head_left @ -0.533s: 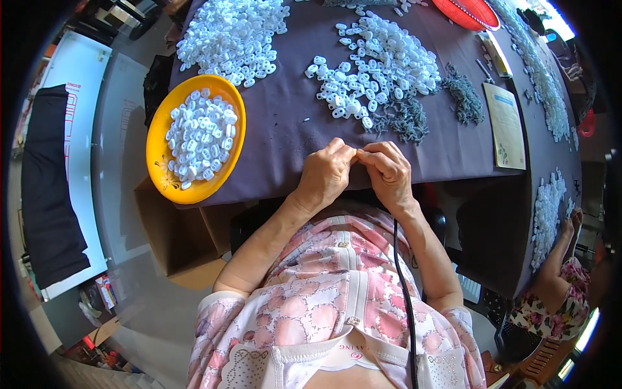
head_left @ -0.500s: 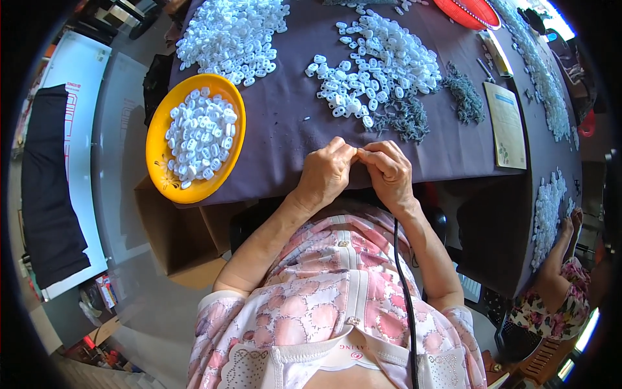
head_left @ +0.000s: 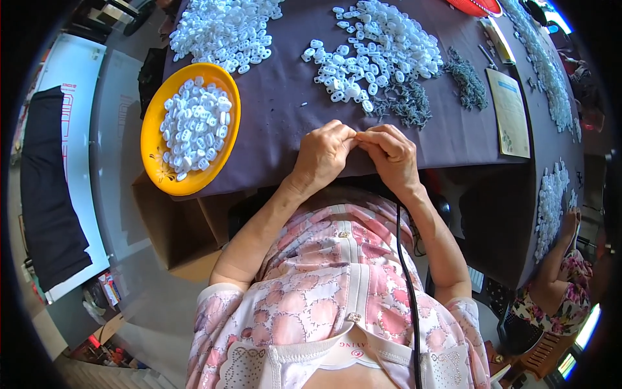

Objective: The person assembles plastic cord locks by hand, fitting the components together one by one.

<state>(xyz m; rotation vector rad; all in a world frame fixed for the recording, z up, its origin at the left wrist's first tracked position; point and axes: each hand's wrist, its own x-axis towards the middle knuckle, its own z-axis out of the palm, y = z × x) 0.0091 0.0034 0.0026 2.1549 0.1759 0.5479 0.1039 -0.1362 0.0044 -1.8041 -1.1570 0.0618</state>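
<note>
My left hand and my right hand meet fingertip to fingertip over the table's front edge. Both are closed in a pinch, and whatever lies between them is too small and covered to make out. Beyond them is a heap of small white oval plastic pieces with holes. At its near right lies a pile of small grey-green slender pieces, with a second such pile farther right. An orange-yellow oval bowl full of similar white pieces stands to the left.
A dark cloth covers the table. Another white heap lies at the far left. On the right are a beige booklet, a pen and a red basket. A co-worker's arm reaches toward white pieces at the right table.
The whole view has shifted slightly, with the table's things sitting a little higher in it. My hands stay pinched together in nearly the same pose.
</note>
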